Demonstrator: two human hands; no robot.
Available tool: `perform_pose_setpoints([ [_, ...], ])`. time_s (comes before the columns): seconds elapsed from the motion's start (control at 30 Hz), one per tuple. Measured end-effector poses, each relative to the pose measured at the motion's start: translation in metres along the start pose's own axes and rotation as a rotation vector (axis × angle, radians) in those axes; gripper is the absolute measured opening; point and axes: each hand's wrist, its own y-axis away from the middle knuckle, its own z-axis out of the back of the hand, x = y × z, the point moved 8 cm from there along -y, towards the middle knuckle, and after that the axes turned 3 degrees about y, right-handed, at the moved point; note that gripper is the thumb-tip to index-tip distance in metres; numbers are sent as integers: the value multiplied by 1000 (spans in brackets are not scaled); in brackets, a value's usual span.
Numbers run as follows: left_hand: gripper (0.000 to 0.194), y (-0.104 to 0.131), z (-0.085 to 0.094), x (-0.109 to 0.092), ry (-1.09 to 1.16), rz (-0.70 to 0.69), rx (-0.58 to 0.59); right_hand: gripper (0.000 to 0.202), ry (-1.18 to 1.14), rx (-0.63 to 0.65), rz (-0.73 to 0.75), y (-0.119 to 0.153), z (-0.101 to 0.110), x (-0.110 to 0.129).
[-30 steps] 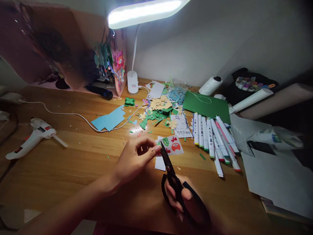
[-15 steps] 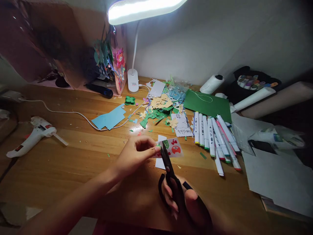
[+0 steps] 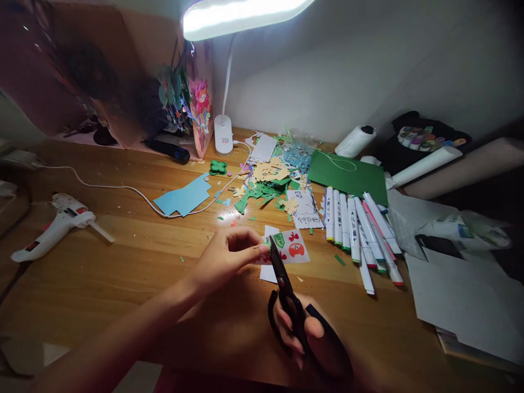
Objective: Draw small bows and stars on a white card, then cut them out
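Note:
My left hand (image 3: 229, 256) pinches the left end of a small pale sheet (image 3: 301, 254) printed with red and green drawings. In my right hand (image 3: 301, 327) are black scissors (image 3: 282, 281), my fingers through the handles. Their blades point up and away and lie against the sheet, just right of my left fingertips. The blades look nearly closed. A white paper strip (image 3: 268, 274) lies on the table beneath the sheet. Whether my left fingertips also hold a small green piece is hard to tell.
Paper scraps (image 3: 266, 188) lie heaped behind my hands, beside green card (image 3: 347, 174). White markers (image 3: 360, 234) spread to the right. At left are a glue gun (image 3: 61, 224), blue paper (image 3: 184, 195) and a white cable (image 3: 135, 191). A lamp base (image 3: 223, 136) stands behind.
The printed sheet has shifted slightly right, showing more of the green drawing beside the blades. The scissors have closed somewhat, and their handles have moved slightly. My left hand is almost unmoved.

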Motion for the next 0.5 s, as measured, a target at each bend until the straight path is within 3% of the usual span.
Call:
perform_pose_setpoints([
  [0.27, 13, 2, 2, -14, -124, -162, 13, 56, 9, 42, 12, -2, -2, 5],
  [0.5, 15, 1, 6, -11, -165, -60, 66, 59, 48, 34, 37, -1, -3, 6],
])
